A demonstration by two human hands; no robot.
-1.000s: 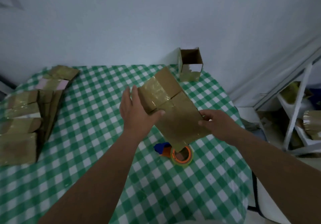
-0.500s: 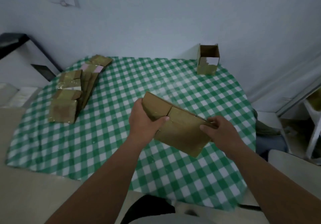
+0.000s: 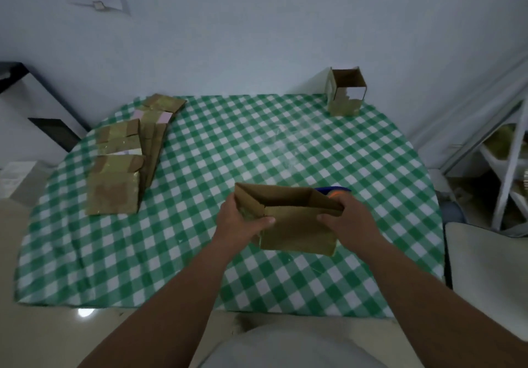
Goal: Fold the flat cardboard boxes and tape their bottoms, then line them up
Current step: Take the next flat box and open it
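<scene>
I hold a cardboard box [image 3: 297, 224] between both hands above the near middle of the table [image 3: 257, 150], which is covered in a green and white checked cloth. My left hand [image 3: 243, 222] has its grip clamped on the box's left end, thumb across the near face and fingers behind. My right hand [image 3: 347, 222] is clamped on the right end at the upper corner. The box is partly opened, its mouth facing up and away from me, so I can see the inside of the far wall. Just behind its right corner a blue and orange thing [image 3: 333, 192] peeks out, likely a tape roll, though most of it is hidden. A pile of flat boxes [image 3: 125, 162] lies fanned out on the left side of the table. One folded box [image 3: 345, 92] stands upright and open-topped at the far right corner, against the wall.
</scene>
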